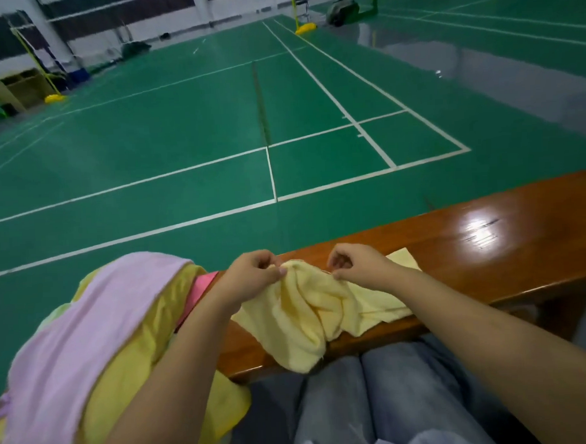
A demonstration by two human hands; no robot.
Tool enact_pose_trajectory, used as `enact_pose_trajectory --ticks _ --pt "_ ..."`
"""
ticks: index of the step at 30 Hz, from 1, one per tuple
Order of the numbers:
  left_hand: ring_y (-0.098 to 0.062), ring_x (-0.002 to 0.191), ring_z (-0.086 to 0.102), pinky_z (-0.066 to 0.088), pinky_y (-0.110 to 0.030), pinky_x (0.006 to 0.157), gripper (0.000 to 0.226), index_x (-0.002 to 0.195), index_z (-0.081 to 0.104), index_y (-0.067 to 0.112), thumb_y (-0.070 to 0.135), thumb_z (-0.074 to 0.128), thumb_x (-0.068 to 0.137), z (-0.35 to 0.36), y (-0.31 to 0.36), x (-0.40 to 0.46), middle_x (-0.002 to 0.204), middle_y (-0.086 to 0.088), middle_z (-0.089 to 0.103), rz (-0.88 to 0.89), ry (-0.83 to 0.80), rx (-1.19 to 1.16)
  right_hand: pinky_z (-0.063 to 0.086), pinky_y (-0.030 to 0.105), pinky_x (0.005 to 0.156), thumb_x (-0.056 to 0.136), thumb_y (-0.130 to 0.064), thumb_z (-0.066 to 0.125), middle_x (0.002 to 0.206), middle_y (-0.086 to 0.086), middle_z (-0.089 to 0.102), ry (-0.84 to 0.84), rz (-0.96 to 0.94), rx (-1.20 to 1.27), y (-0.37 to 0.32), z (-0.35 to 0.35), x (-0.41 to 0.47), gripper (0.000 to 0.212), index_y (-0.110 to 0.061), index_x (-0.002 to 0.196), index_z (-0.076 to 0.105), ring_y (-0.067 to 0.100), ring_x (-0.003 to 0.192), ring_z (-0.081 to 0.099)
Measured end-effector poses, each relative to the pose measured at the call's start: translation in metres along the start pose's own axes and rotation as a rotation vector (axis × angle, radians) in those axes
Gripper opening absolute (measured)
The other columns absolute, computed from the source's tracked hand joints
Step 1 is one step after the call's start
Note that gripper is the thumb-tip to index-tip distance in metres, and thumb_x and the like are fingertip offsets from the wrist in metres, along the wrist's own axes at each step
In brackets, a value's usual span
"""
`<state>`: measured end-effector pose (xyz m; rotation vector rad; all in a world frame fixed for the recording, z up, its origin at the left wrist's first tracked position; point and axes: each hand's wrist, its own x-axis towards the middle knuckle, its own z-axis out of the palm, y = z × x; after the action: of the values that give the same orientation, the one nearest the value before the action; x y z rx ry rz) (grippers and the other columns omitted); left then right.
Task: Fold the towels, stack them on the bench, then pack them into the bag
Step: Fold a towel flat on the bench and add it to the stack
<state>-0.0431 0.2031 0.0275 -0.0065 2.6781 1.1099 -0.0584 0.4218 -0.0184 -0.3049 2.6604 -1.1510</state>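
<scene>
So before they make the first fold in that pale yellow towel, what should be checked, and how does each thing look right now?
1. Left hand has hold of the pale yellow towel: ok, it pinches the bunched top edge.
2. Right hand has hold too: ok, it pinches the same edge, apart from the left.
3. Towel spread flat: not ok, it lies crumpled and partly hangs over the near edge of the bench.
4. Bare bench to spread it on: ok, polished wood shows to the right.
5. Other towels out of the way: ok, the pink towel lies on a heap at the left.
6. Bag ready for packing: cannot tell, none clearly shows.
</scene>
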Motion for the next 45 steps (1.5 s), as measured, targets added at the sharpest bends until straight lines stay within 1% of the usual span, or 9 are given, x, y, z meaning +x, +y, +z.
enact_pose_trajectory --ticks 4,8,14,18,21,26,33,38,45 --pt "-0.018 0.078 0.053 0.042 -0.029 0.067 0.013 0.090 0.062 0.016 0.028 0.059 0.093 -0.006 -0.015 0.007 0.084 -0.001 0.058 -0.053 0.025 0.106 0.047 0.033 0.093 0.088 -0.024 0.065 0.122 0.000 0.054 0.041 0.123 -0.186 0.041 0.003 -0.003 0.030 -0.021 0.117 0.055 0.018 0.111 0.052" --pt "-0.014 0.075 0.051 0.039 -0.023 0.059 0.013 0.095 0.062 0.014 0.026 0.056 0.094 -0.025 -0.042 0.011 0.088 -0.003 0.060 -0.130 0.151 0.208 0.044 0.040 0.099 0.086 -0.035 0.065 0.136 0.003 0.042 0.019 0.358 -0.430 0.086 -0.006 -0.016 0.050 -0.025 0.131 0.047 0.025 0.122 0.043" --pt "-0.028 0.083 0.056 0.040 -0.031 0.069 0.019 0.097 0.066 0.002 0.017 0.057 0.090 -0.030 -0.075 0.028 0.094 -0.014 0.065 -0.257 0.313 0.274 0.052 0.030 0.075 0.089 -0.024 0.061 0.099 -0.001 0.058 0.056 0.322 -0.373 0.099 -0.012 -0.015 0.003 -0.024 0.088 0.059 0.014 0.084 0.054" --pt "-0.024 0.083 0.052 0.038 -0.029 0.071 0.023 0.102 0.066 0.002 0.019 0.056 0.091 -0.013 -0.067 0.028 0.101 -0.015 0.066 -0.212 0.336 0.351 0.050 0.027 0.067 0.093 -0.022 0.057 0.091 -0.002 0.058 0.150 0.359 -0.174 0.092 -0.014 -0.006 0.002 -0.020 0.093 0.056 0.013 0.079 0.054" --pt "-0.024 0.094 0.057 0.040 -0.028 0.076 0.025 0.106 0.068 0.005 0.023 0.055 0.094 0.004 -0.042 0.021 0.105 -0.010 0.065 -0.031 0.362 0.372 0.046 0.028 0.065 0.094 -0.018 0.054 0.099 0.001 0.057 0.297 0.338 -0.098 0.090 -0.022 0.001 0.004 -0.017 0.097 0.056 0.016 0.082 0.054" --pt "-0.013 0.104 0.056 0.042 -0.022 0.083 0.026 0.120 0.064 0.020 0.022 0.051 0.098 0.040 0.000 0.012 0.113 0.006 0.061 0.243 0.114 0.390 0.046 0.031 0.085 0.094 -0.013 0.054 0.126 0.003 0.049 0.385 0.292 -0.163 0.096 -0.026 0.001 0.013 -0.020 0.103 0.059 0.020 0.105 0.050" --pt "-0.015 0.109 0.057 0.048 -0.028 0.091 0.027 0.121 0.062 0.025 0.021 0.049 0.098 0.096 0.006 0.015 0.120 0.005 0.061 0.355 -0.095 0.416 0.036 0.035 0.107 0.087 -0.019 0.063 0.130 -0.009 0.049 -0.066 0.088 -0.336 0.110 -0.008 -0.034 0.030 -0.030 0.115 0.061 0.013 0.124 0.042" --pt "-0.020 0.100 0.058 0.048 -0.032 0.081 0.028 0.123 0.061 0.026 0.030 0.045 0.099 0.134 0.007 0.017 0.113 0.002 0.056 0.462 -0.215 0.595 0.039 0.029 0.105 0.088 -0.019 0.065 0.132 -0.006 0.051 -0.043 0.087 -0.300 0.114 -0.009 -0.032 0.042 -0.020 0.129 0.056 0.014 0.122 0.047" --pt "-0.019 0.107 0.056 0.048 -0.032 0.086 0.032 0.124 0.062 0.024 0.036 0.050 0.097 0.151 0.001 0.032 0.116 0.002 0.059 0.412 -0.250 0.636 0.044 0.030 0.095 0.094 -0.018 0.055 0.124 0.003 0.057 0.184 0.160 -0.186 0.120 -0.007 -0.032 0.027 -0.013 0.120 0.064 0.020 0.111 0.053"
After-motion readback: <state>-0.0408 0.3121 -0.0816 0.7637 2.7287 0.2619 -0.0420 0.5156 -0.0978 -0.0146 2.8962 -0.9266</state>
